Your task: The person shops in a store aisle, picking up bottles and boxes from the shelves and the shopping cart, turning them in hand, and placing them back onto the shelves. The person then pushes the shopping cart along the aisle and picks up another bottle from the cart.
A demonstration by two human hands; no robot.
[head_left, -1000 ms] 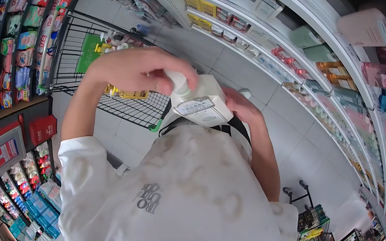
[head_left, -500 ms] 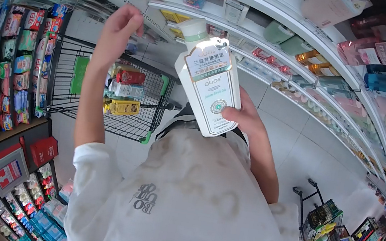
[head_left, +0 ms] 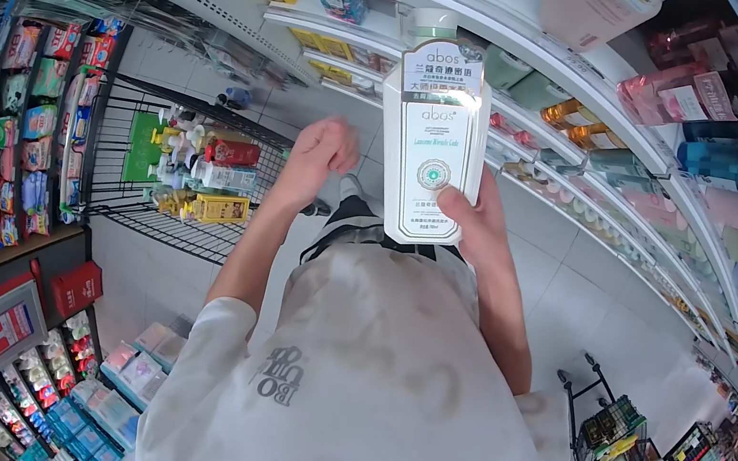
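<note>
The person has two hands [head_left: 321, 153] [head_left: 479, 221] and one held bottle [head_left: 428, 148]; around are two carts [head_left: 170, 236] [head_left: 602, 417], two amber bottles [head_left: 561, 114] [head_left: 592, 137], one red box [head_left: 77, 287].

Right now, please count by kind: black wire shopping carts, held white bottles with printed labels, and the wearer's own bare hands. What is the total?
Black wire shopping carts: 2
Held white bottle with printed label: 1
Wearer's own bare hands: 2
Total: 5

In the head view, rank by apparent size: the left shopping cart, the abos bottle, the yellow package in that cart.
1. Left shopping cart
2. Abos bottle, in the right hand, nearer the camera
3. Yellow package
</note>
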